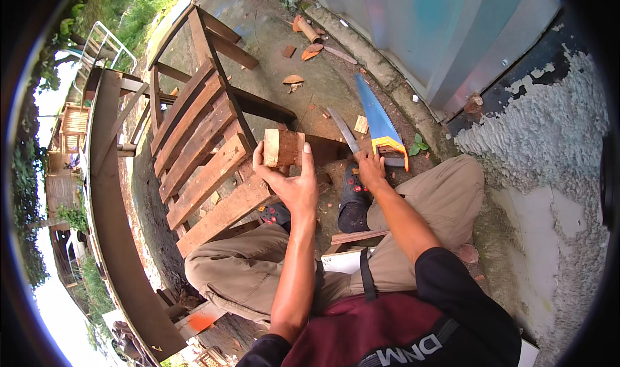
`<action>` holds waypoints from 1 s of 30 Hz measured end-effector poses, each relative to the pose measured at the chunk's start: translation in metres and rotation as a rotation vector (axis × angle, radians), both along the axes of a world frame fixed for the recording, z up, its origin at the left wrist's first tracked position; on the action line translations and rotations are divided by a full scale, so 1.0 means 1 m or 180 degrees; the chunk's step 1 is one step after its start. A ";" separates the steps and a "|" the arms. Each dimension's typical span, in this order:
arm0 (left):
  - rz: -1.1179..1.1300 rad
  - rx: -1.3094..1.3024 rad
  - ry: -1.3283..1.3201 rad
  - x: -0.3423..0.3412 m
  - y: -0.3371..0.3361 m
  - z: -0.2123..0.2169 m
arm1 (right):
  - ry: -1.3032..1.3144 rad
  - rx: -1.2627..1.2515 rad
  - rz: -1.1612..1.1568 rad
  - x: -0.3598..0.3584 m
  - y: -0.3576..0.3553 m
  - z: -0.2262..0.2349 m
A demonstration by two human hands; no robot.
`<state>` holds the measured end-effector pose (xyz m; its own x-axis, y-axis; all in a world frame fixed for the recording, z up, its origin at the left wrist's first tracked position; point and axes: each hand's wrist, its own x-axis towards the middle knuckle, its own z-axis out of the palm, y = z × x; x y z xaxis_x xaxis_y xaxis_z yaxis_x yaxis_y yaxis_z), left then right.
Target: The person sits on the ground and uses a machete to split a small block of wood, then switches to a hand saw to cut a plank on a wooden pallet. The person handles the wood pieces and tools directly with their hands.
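Left hand (290, 176): fingers curled up around a small wooden block (283, 148), thumb on the block's right side, the other fingers wrapped on its left and underside. Firm grasp, palm facing up toward the camera. Block is pale, roughly cut, cut face showing; held in the air just in front of the slatted wooden frame (206, 154).

Right hand (369, 168): fingers closed around the handle end of a long grey blade (342, 129). The blade runs up and left from the fist, lying low over the ground. Handle itself is hidden inside the fist.

Just beside the right hand, to its right: a hand saw (376, 118) with a blue blade and orange handle, lying flat on the concrete, not touched.

Further out: a dark sandal (354, 196) on the person's foot below the right hand, khaki trousers, knees bent wide. Slatted frame is dark brown, leaning over dirt ground. Small wood offcut (361, 125) between the two blades. Broken clay shards (310, 47) scattered farther up. Blue-grey metal sheet (445, 31) and a rough plastered wall (542, 134) on the right.
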<state>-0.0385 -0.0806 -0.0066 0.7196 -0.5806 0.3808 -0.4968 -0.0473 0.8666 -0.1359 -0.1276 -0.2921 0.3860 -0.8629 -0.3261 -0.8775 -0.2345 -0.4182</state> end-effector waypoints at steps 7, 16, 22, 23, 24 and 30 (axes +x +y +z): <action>-0.0747 0.0036 0.0244 0.024 -0.006 0.026 | -0.0010 0.0331 -0.0078 0.002 -0.007 0.014; -0.0675 0.0287 -0.0269 0.031 0.010 0.033 | -0.0152 0.1377 0.0134 -0.011 -0.014 0.048; -0.0897 -0.0220 -0.0272 0.041 0.023 0.009 | -0.0475 0.0841 -0.0321 -0.025 -0.008 0.042; -0.0926 -0.0314 -0.0369 0.042 0.026 0.006 | -0.0482 0.0901 -0.0513 -0.024 -0.011 0.043; -0.1060 -0.0589 0.0016 0.039 0.025 0.005 | -0.0317 0.0771 -0.0276 -0.026 -0.016 0.038; -0.0835 -0.0048 0.0356 0.030 0.044 -0.046 | 0.0000 0.0104 -0.0520 -0.032 -0.016 0.043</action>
